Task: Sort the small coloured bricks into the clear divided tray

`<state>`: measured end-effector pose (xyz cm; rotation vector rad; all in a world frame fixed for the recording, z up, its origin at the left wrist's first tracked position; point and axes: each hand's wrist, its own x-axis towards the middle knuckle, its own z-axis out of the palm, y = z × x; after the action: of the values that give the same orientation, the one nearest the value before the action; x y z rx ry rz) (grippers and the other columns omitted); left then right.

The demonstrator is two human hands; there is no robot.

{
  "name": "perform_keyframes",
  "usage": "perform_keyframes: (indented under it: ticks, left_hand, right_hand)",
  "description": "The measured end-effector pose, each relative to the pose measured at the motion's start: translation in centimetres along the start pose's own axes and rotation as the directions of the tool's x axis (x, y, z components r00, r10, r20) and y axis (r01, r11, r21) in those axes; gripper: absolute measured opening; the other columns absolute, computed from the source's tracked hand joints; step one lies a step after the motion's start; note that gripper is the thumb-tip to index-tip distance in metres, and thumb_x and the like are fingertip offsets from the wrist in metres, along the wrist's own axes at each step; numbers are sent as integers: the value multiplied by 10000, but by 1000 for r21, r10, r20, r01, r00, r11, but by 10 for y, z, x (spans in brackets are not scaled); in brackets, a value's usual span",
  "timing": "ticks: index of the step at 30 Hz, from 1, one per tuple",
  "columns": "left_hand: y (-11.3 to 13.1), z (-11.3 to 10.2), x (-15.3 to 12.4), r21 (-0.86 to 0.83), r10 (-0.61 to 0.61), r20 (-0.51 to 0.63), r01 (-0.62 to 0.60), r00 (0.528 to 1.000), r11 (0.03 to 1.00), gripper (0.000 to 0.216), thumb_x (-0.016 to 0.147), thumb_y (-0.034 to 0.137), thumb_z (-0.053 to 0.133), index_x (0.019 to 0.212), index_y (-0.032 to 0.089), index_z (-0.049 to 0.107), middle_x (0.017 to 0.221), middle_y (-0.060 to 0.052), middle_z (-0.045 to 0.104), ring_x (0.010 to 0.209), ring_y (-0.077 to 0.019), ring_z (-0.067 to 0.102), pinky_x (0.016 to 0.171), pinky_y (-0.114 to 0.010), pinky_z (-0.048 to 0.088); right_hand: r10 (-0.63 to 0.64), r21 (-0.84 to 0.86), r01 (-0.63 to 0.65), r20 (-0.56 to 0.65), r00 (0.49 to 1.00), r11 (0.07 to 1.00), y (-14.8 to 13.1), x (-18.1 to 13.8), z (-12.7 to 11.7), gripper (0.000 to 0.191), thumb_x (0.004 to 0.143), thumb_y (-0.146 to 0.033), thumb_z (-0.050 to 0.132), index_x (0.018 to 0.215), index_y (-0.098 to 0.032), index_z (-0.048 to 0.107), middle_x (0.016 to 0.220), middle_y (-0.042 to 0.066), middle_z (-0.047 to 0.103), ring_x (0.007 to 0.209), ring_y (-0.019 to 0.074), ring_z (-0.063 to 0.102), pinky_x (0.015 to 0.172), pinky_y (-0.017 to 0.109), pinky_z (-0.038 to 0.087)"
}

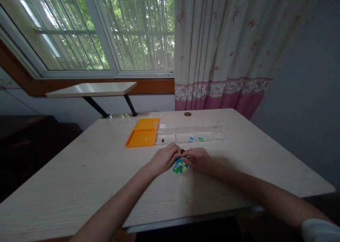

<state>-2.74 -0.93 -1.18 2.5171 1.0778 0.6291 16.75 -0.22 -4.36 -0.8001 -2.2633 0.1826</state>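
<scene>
Both my hands meet over a small pile of blue, green and pale yellow plastic pieces (pixel 180 165) on the table. My left hand (pixel 166 157) comes in from the left with its fingers curled together at the pile's upper edge. From the right, my right hand (pixel 199 158) bends its fingers inward over the same spot. A small brown piece (pixel 182 151) shows between the fingertips; which hand grips it is hard to make out. Just beyond lies a clear compartment tray (pixel 184 137) with a few small blue, green, yellow and dark pieces in it.
An open orange case (pixel 143 132) lies left of the clear tray, with a small white piece inside. A raised shelf (pixel 92 89) stands on black legs at the table's back left. Behind the table (pixel 106 178) are a barred window and a patterned curtain (pixel 212 57).
</scene>
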Motion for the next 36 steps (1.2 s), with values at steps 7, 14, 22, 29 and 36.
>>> perform_keyframes:
  ticks: [7,14,22,29,36]
  left_hand:
    - [2,2,1,-27,-6,-23,6,1000,1000,229,898,307,336,872,178,523,876,-41,532,817,-139,506,723,-245,403]
    - [5,3,2,-89,-30,-54,25,998,996,204,885,282,371,818,168,526,831,-41,540,786,-138,505,707,-248,406]
    - [-7,-11,-2,-63,-71,-55,68,996,996,226,890,288,357,917,177,552,874,-39,589,831,-141,536,749,-246,416]
    - [-30,-22,-11,203,-98,46,87,994,975,252,877,294,361,920,186,584,905,-51,579,832,-150,549,738,-247,422]
    - [-23,-22,-10,268,-79,89,52,993,962,271,877,247,346,998,215,586,926,-48,572,852,-151,551,709,-232,428]
  right_hand:
    - [56,67,-54,-35,998,996,4,0,2,108,790,-264,556,824,-210,643,663,-15,643,528,90,537,514,180,389]
    - [78,91,-72,-63,995,993,2,1,-1,94,783,-252,551,789,-200,629,576,-30,592,490,85,505,474,177,360]
    - [13,-11,-15,-176,984,1000,14,3,-10,111,781,-251,541,771,-206,642,684,-1,659,557,96,572,562,190,426]
    - [-77,-220,-1,-345,935,976,26,4,-43,172,807,-284,526,739,-193,654,462,-31,511,423,85,462,489,206,382]
    - [-108,-279,-10,-405,908,960,34,2,-54,161,812,-275,535,759,-191,663,444,-34,479,426,85,450,491,212,368]
